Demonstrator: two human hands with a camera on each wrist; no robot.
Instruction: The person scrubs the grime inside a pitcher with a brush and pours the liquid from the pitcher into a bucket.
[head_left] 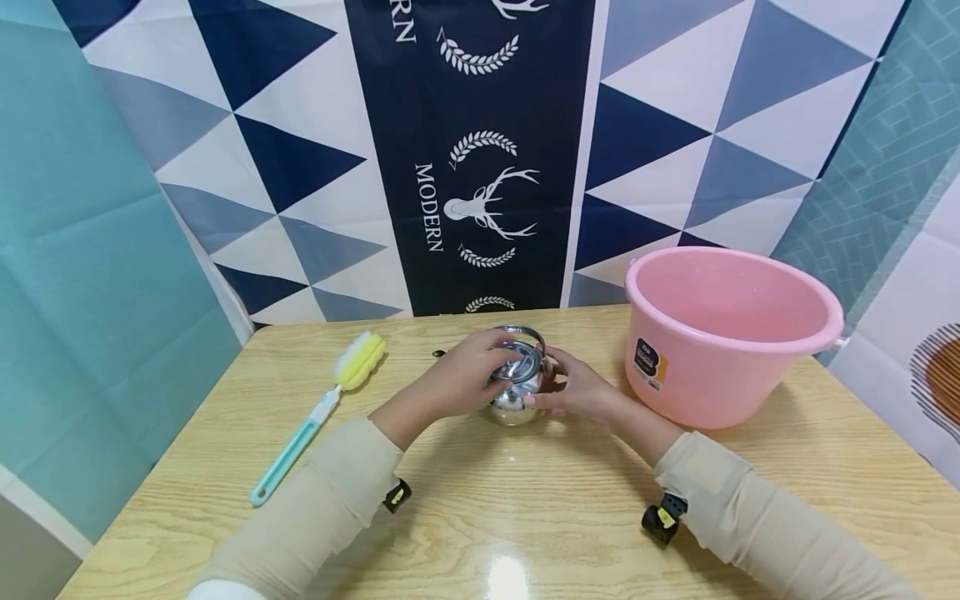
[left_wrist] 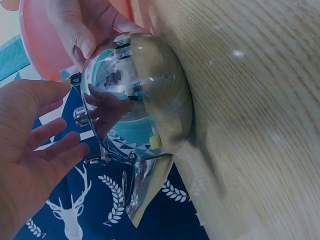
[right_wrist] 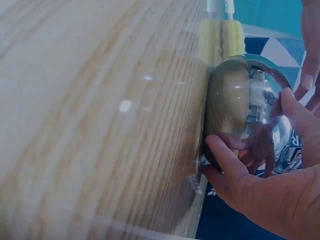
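A shiny metal kettle (head_left: 512, 402) with a lid and a raised loop handle (head_left: 525, 331) stands on the table. My left hand (head_left: 468, 375) is over its lid, fingers slightly bent and spread. In the left wrist view, that hand's thumb tip is by the handle joint, and the other fingers are around the lid knob (left_wrist: 80, 116) without closing on it. The spout (left_wrist: 141, 187) points away from me. My right hand (head_left: 577, 387) holds the kettle's right side, thumb and fingers curved around the round body (right_wrist: 232, 100).
On the right stands a large pink basin (head_left: 708, 375). A bottle brush with a yellow and white sponge head (head_left: 360, 362) and a teal handle (head_left: 288, 458) lies at the left. Patterned cloth (head_left: 300, 167) hangs behind the table (head_left: 480, 517).
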